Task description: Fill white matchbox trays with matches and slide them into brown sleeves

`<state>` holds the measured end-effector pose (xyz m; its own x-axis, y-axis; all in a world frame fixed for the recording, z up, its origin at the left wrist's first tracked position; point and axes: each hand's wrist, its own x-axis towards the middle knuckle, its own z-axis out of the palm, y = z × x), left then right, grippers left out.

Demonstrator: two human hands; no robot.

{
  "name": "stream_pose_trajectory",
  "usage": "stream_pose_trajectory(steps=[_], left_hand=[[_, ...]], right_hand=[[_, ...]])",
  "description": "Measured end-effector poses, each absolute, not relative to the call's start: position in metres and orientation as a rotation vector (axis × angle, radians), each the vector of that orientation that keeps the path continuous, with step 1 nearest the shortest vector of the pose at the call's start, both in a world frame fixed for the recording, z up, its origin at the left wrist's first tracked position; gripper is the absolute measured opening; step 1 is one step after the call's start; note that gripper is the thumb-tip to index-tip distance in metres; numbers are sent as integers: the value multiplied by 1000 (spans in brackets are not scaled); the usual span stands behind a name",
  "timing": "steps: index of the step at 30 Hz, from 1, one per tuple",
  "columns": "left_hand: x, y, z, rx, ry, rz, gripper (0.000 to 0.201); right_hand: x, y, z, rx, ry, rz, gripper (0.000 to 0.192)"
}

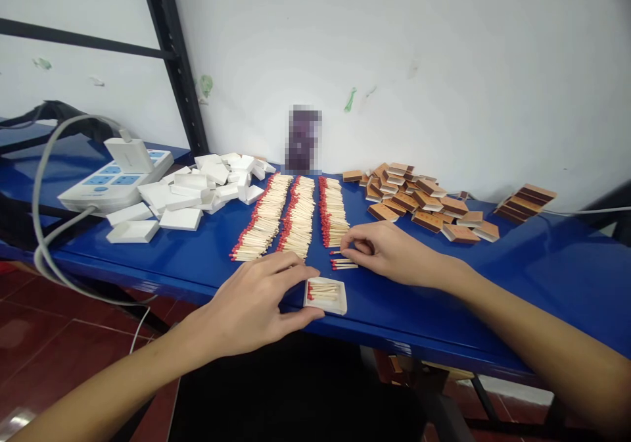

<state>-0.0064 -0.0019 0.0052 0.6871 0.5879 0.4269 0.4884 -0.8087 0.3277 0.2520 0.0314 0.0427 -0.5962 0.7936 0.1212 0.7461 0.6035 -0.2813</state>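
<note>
Spreading across the middle of the view, the blue tabletop (532, 274) is carrying everything within reach. Toward its left, a heap of white trays (191, 181) is lying in a jumble; toward its right, a heap of brown sleeves (407, 200) is sitting well apart from them. Between the heaps, three rows of matches (297, 212) are running front to back, red heads pointing left, an order worth preserving. Near the front edge, the left hand (256, 304) is bracketing one small white tray (342, 300), its thumb and forefinger parted about as wide as the tray and touching its left end; light pressure should suit, since squeezing could bow the thin sides. Beyond it, the right hand (389, 248) is apparently pinching a match (334, 252) near its plain end, thumb and forefinger almost meeting, though the exact contact is hidden; that hold seems sound, leaving the head untouched. Its other fingers are curling inward, which should help spare the nearest row a knock. Inside the tray, several matches (324, 291) are lying heads left, so holding the pinched one level and parallel would suit. Just beside the right fingertips, some loose matches (346, 264) are lying slightly spaced, probably making single pickups easier.
</note>
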Motion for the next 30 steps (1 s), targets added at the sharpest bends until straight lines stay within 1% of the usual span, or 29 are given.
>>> stream_pose_trajectory(steps=[3, 8, 15, 22, 30], left_hand=[[-7, -2, 5, 2709, 876, 778, 34], [-7, -2, 4, 2713, 879, 790, 35], [-7, -2, 5, 2707, 880, 779, 34], [-6, -2, 5, 2705, 869, 790, 34], [-7, -1, 5, 2704, 880, 773, 35]], right_hand=[[253, 31, 43, -1247, -2560, 318, 19], [253, 36, 36, -1263, -2460, 202, 20], [252, 39, 33, -1282, -2513, 174, 24], [252, 38, 33, -1280, -2503, 170, 18], [249, 35, 34, -1325, -2495, 291, 19]])
